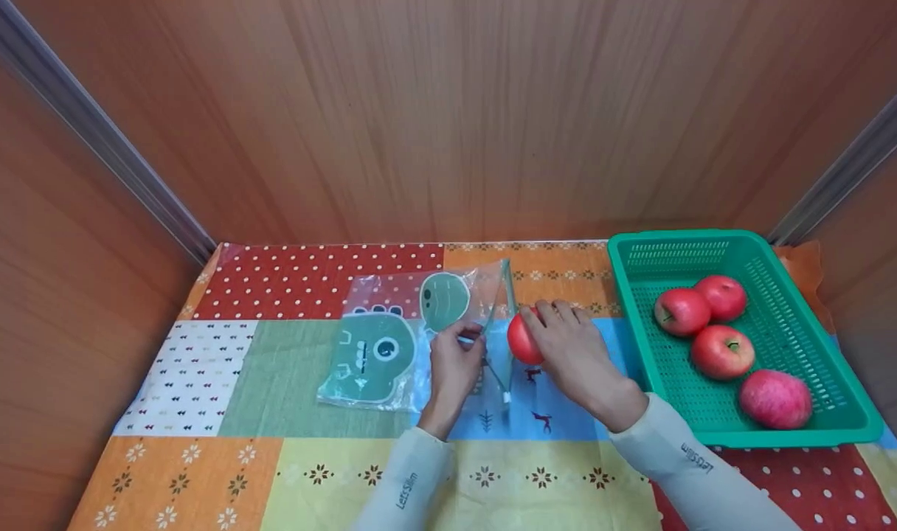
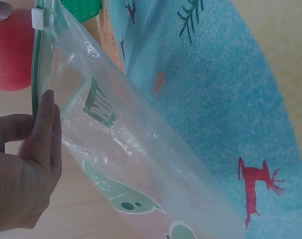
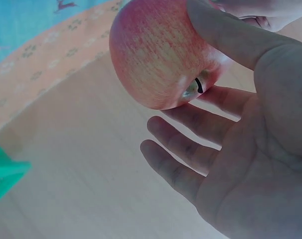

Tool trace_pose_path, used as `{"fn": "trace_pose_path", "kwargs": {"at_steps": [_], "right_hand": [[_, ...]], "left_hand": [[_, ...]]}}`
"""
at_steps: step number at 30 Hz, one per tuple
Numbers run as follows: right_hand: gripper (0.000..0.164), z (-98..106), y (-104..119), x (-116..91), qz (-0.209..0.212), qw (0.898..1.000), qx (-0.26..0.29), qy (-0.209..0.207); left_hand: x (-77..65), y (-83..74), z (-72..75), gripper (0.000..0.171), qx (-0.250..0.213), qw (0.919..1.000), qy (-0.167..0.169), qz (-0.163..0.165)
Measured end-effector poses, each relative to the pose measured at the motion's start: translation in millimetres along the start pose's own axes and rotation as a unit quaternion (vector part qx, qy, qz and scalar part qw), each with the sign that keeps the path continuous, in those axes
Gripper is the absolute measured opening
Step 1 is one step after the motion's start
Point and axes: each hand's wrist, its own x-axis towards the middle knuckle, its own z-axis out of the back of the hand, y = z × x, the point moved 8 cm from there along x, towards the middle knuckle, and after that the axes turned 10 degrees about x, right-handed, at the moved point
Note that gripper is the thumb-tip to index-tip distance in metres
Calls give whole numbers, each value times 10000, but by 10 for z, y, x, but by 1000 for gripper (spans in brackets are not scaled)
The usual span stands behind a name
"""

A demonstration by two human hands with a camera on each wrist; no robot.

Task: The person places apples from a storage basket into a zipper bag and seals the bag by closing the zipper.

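Just right of centre frame, an apple [image 1: 523, 341] beside a clear bag [image 1: 403, 346].
The left hand [image 1: 454, 369] pinches the bag's edge; the right hand [image 1: 577, 355] grips the apple between thumb and fingers.

The worktop [image 1: 375, 483] wears a patchwork: white-dotted red near its far left corner, small trees on white along the left edge, dark flowers on yellow at the near edge, red deer on blue toward the middle. The clear bag [image 1: 378, 354] carries white-outlined green figures; the apple [image 1: 523, 341] beside it is red with yellowish streaks; the basket [image 1: 795, 438] by the right edge is solid green.
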Motion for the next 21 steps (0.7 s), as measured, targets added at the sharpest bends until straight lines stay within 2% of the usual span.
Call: {"fn": "trace_pose_path", "kwargs": {"at_steps": [11,16,21], "right_hand": [[91,-98,80,85,41,9999,118,-45],[91,-145,85,111,41,9996,259,-70],[90,-207,64,147,-14,9997,247,-75]], "left_hand": [[-5,16,-23,8,27,9999,33,97],[0,27,-42,9,-100,9999,61,113],[13,29,-32,9,-11,10000,4,94]]}}
